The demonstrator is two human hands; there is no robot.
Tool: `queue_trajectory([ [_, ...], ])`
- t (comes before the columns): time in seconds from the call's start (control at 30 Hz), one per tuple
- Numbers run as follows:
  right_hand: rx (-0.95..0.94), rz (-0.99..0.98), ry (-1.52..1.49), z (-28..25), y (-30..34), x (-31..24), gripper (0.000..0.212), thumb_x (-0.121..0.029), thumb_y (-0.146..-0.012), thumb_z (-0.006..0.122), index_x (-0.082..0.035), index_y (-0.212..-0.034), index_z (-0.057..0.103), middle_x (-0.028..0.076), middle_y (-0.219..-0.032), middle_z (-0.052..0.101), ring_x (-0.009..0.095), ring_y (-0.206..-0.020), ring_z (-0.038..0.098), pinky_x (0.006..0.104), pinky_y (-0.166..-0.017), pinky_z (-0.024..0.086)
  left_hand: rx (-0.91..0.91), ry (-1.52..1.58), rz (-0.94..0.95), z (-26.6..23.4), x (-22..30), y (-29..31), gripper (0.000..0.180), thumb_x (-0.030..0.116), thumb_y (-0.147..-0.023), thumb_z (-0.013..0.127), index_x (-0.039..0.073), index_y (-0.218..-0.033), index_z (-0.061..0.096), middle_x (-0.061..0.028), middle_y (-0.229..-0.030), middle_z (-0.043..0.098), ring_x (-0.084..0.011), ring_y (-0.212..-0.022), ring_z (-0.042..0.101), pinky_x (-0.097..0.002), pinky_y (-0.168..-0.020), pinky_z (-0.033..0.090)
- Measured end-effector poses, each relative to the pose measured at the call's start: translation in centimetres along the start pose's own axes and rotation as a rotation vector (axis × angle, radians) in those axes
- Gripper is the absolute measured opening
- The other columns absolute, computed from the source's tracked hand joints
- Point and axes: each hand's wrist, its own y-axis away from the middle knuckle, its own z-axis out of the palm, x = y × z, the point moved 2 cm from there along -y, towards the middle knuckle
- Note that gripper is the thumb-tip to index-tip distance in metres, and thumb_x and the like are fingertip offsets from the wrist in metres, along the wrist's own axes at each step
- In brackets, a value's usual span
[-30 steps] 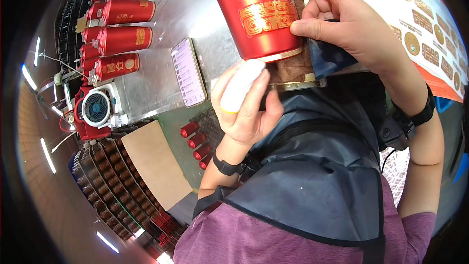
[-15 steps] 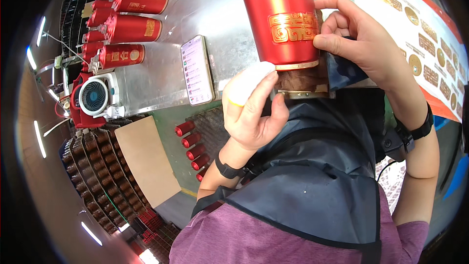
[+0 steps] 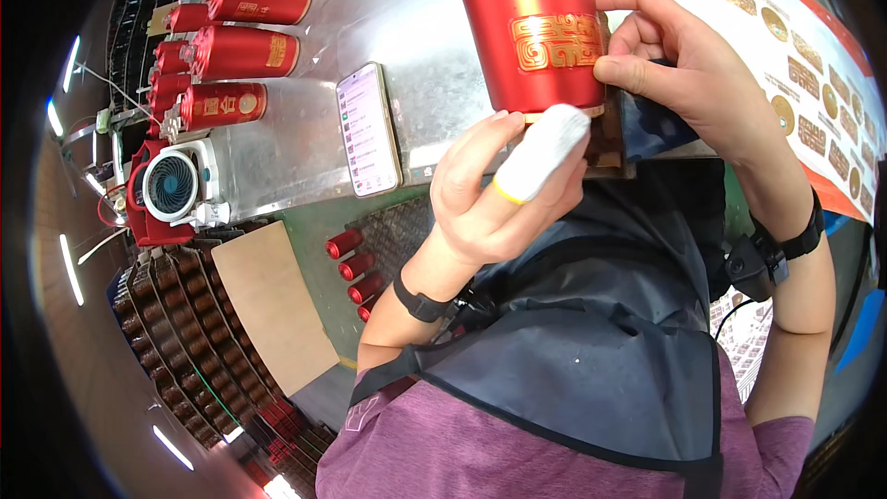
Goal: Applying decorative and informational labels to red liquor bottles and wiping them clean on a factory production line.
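Note:
A large glossy red canister [image 3: 527, 0] with a raised gold square emblem [image 3: 557, 42] lies at the table's near edge, its gold-rimmed end toward me. My left hand [image 3: 508, 180] is closed about that rim; one finger wears a white finger cot [image 3: 545, 152] with a yellow edge and lies across the rim. On the canister's right side, my right hand [image 3: 679, 74] presses its thumb beside the emblem, with the other fingers curled behind. A dark blue cloth-like piece [image 3: 654, 125] sits below the right hand. Brown material beneath the canister is mostly covered by my left hand.
A lit phone [image 3: 368, 129] lies left of the canister. Several red canisters [image 3: 245, 53] line the table's far left, near a small fan [image 3: 171, 183]. At right is a printed sheet [image 3: 785, 46]. Smaller red cylinders [image 3: 356, 265] and a cardboard sheet [image 3: 275, 305] are lower left.
My left hand has turned and moved right along the rim, bringing the white finger cot across it. The canister has shifted slightly up; my right hand keeps its hold.

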Motion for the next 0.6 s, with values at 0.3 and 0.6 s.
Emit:
queue_trajectory([
  [0.3, 0.112, 0.149, -0.009, -1.8, 2.3, 0.7, 0.046, -0.026, -0.093, 0.071, -0.001, -0.129, 0.059, 0.0, -0.09, 0.062, 0.005, -0.085, 0.058, 0.0199, -0.074, 0.047, -0.011, -0.018, -0.029, -1.5, -0.7, 0.1, 0.04, 0.016, -0.075, 0.076, 0.008, -0.114, 0.073, -0.0095, -0.123, 0.066, -0.0285, -0.114, 0.052, -0.0414, -0.1, 0.043],
  [0.6, 0.122, 0.01, -0.057, 1.4, 4.9, -3.7, 0.032, -0.003, -0.085, 0.07, -0.001, -0.117, 0.063, 0.001, -0.096, 0.067, 0.004, -0.088, 0.062, 0.0191, -0.08, 0.05, -0.049, 0.116, -0.173, 0.1, -2.3, -3.0, 0.07, 0.013, -0.072, 0.082, 0.0, -0.136, 0.057, -0.0157, -0.134, 0.06, -0.0345, -0.13, 0.049, -0.0418, -0.108, 0.039],
])
